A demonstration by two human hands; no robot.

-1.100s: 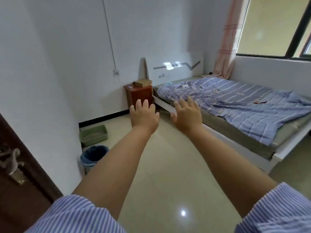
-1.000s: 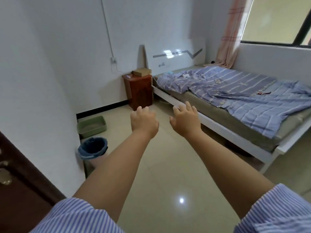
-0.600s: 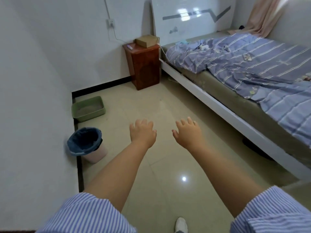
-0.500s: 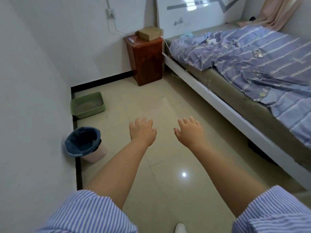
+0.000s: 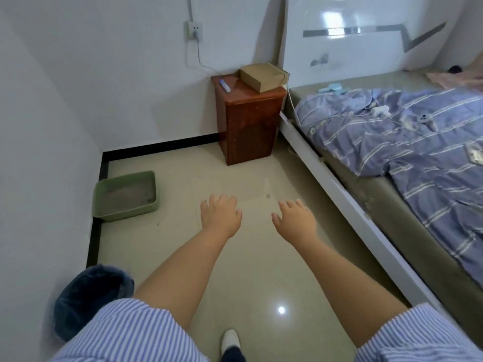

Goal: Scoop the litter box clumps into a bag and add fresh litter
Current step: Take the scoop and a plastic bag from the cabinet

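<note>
- Both hands reach forward over the floor holding nothing: left hand (image 5: 220,216) and right hand (image 5: 295,220) with fingers loosely spread, probably for balance on the walk in.
- The green litter box (image 5: 125,195) sits in the left corner against the wall, grey litter inside.
- A bin (image 5: 91,296) with a dark bag stands nearer, along the same wall.
- Open tiled floor (image 5: 261,270) lies between the bed (image 5: 392,163) and the box; a wooden nightstand (image 5: 248,126) stands well beyond.
</note>
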